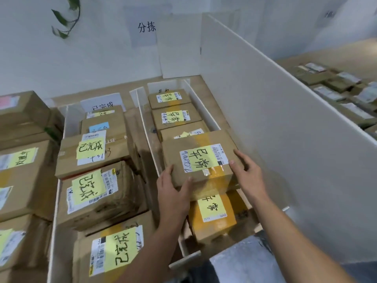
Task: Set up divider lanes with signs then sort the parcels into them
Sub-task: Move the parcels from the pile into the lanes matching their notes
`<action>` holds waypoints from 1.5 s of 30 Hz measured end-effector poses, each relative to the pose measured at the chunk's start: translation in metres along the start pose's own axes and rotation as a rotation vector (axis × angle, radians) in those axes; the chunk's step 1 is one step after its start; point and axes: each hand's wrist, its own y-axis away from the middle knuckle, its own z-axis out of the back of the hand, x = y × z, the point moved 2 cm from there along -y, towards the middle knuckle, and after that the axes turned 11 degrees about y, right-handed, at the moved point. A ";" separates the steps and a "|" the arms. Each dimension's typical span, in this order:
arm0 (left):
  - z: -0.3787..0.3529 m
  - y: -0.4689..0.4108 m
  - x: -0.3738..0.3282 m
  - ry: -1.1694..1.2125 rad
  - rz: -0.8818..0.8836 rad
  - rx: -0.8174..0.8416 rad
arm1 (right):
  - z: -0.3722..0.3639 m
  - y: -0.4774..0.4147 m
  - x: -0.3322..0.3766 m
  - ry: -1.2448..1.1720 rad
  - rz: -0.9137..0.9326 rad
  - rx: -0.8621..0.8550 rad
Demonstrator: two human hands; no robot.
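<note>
**Over the right lane, a parcel held in both hands**

Above the near end of the right lane, the left hand (173, 193) grips the near-left corner of a cardboard parcel (189, 149), fingers curled on its side and thumb against its near face. The right hand (247, 174) holds the parcel's right edge, thumb resting on top.

A yellow handwritten note (201, 158) covers part of the parcel's shipping label. Just below lies an orange-taped parcel (216, 219) with a similar note. More noted parcels (175, 116) line this lane toward the counter's far edge.

A clear divider (145, 135) separates it from the middle lane, where larger boxes (91, 152) carry yellow notes and a paper sign (102, 103) stands at the far end. Stacked boxes (22, 170) fill the counter's left side.

A white partition board (265, 119) rises along the right edge, with other parcels (336, 86) beyond it. A printed sheet (145, 27) hangs on the wall.
</note>
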 end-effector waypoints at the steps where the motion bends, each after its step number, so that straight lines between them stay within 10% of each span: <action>1: -0.001 0.000 0.000 -0.008 0.003 -0.019 | 0.000 -0.003 0.001 -0.002 0.005 0.009; 45: -0.009 -0.018 0.008 -0.026 0.027 -0.051 | -0.008 -0.019 -0.005 -0.028 0.041 0.067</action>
